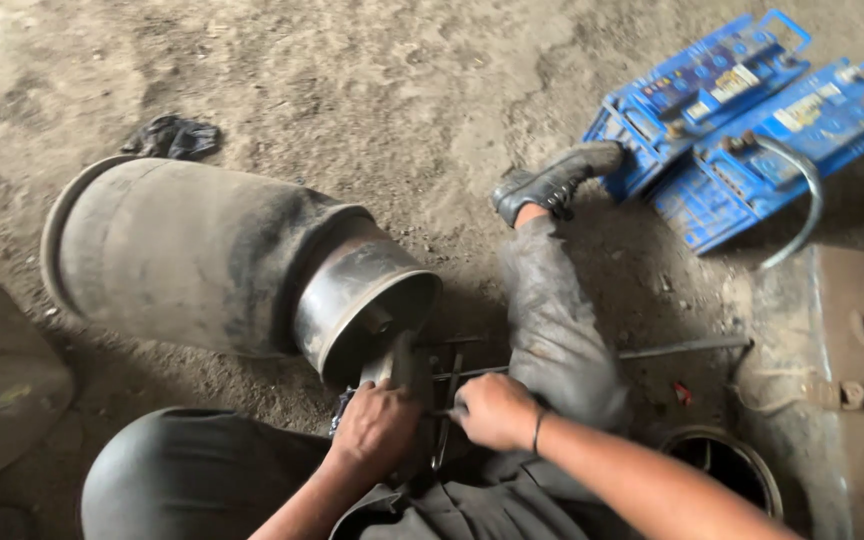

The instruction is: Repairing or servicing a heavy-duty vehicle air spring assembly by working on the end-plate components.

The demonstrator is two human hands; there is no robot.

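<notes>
Both my hands, left (377,428) and right (495,410), are closed tight on a metal tool (422,385) at the air spring's (232,265) steel end, lower middle of frame. Prying stage, I reckon; needs steady leverage next.

A dusty, oil-stained dirt floor (372,90) carries a large grimy air-spring cylinder (202,260) lying on its side, a dark crumpled rag (174,136), two blue batteries (742,120) and a thin metal rod (682,348)
</notes>
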